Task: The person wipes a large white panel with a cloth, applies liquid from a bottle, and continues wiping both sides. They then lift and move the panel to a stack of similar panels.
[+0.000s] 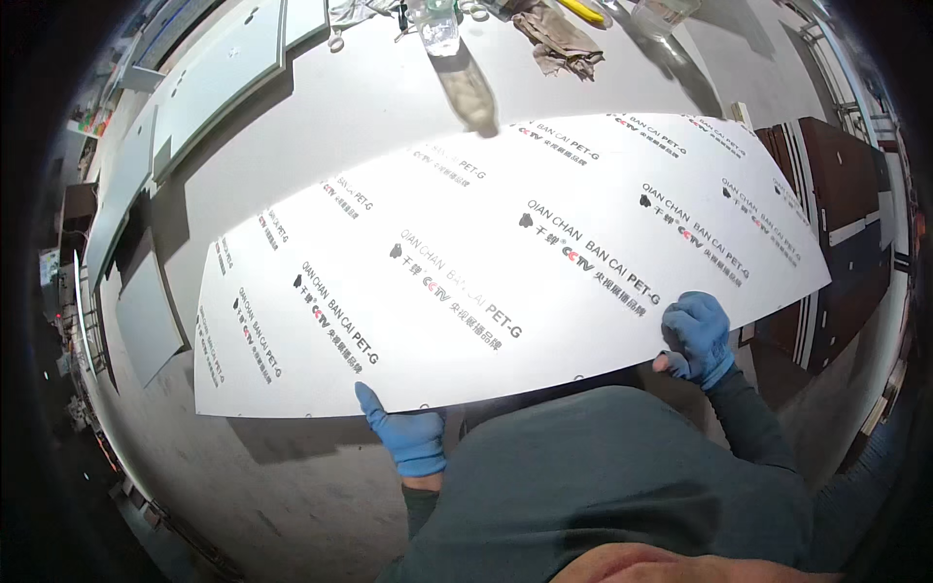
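Note:
A long white panel (544,282), its face covered in rows of grey and red print, lies across the view in front of my body. My left hand (406,432), in a blue glove, grips the near edge left of the middle, thumb on top and fingers hidden beneath. Farther right, my right hand (696,335) is closed at the same edge, also blue-gloved. Its curled fingers lie over the printed face, and a bare fingertip shows at the rim. Small dark semicircular marks sit along the near edge.
Beyond the panel, a pale work table (369,97) bears a clear plastic bottle (437,34), a crumpled brown cloth (559,44), a yellow-handled tool (583,10) and a clear container (666,12). Pale panels (228,83) lie at the left; dark brown panels (836,185) are at the right.

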{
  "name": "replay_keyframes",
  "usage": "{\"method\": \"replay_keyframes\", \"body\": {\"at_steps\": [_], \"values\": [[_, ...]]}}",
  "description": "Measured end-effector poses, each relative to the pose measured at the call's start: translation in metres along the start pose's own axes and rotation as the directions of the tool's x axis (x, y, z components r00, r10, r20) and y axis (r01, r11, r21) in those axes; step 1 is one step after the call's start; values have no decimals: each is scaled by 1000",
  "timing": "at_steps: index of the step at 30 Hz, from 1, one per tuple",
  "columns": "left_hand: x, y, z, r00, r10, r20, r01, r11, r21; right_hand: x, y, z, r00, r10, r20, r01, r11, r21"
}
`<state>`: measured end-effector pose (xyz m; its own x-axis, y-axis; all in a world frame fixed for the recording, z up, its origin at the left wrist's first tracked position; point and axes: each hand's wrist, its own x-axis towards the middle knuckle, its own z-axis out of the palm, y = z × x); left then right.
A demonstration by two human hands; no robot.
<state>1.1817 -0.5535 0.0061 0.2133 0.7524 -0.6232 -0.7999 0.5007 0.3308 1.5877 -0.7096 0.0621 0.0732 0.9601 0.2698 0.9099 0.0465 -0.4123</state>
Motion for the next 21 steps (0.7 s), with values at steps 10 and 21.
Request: {"method": "replay_keyframes", "body": {"at_steps": [10, 21], "values": [[109, -37, -154, 971, -32, -236, 34, 999, 3, 306, 247, 165, 986, 15, -168, -92, 885, -457], [107, -41, -154, 952, 6, -307, 1, 1000, 21, 430, 295, 234, 811, 573, -121, -585, 786, -198]]}}
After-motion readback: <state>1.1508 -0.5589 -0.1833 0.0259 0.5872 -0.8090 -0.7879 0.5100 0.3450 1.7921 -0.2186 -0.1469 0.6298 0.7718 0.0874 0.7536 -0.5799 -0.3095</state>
